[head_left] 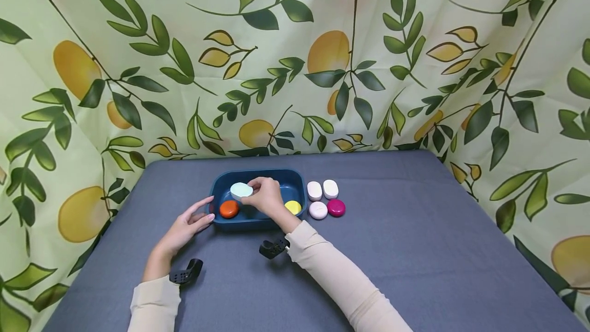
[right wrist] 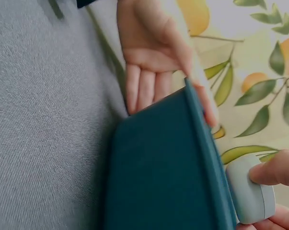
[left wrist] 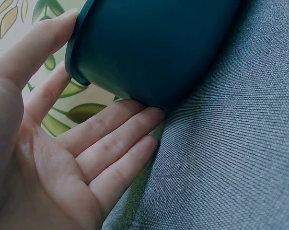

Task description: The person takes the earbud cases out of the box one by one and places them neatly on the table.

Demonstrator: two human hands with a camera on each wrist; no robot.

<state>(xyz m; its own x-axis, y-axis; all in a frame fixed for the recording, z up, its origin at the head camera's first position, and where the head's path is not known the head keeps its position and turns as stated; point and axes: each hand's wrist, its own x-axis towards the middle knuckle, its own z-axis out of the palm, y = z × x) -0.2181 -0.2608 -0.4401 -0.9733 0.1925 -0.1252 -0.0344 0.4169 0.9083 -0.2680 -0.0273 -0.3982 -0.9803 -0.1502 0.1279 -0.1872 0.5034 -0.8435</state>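
My right hand (head_left: 269,198) pinches a pale blue, soap-like bar (head_left: 240,190) between thumb and fingers, over the dark blue bin (head_left: 244,226). In the right wrist view, the bar (right wrist: 247,191) has rounded sides and shows just past the bin's rim (right wrist: 209,139). At the bin's left end, my left hand (head_left: 186,225) rests against it with fingers extended. The left wrist view shows that thumb on the rim and the lower fingertips at the outer wall (left wrist: 149,52). An orange round piece (head_left: 229,209) lies inside at the left, a yellow one (head_left: 292,207) at the right, partly behind my right wrist.
Right of the bin stand two white oval pieces (head_left: 315,191), a pale pink round one (head_left: 318,210) and a magenta one (head_left: 336,208), close together. A grey-blue cloth (head_left: 415,250) covers the table. Leaf-patterned fabric (head_left: 286,65) hangs behind and at the sides.
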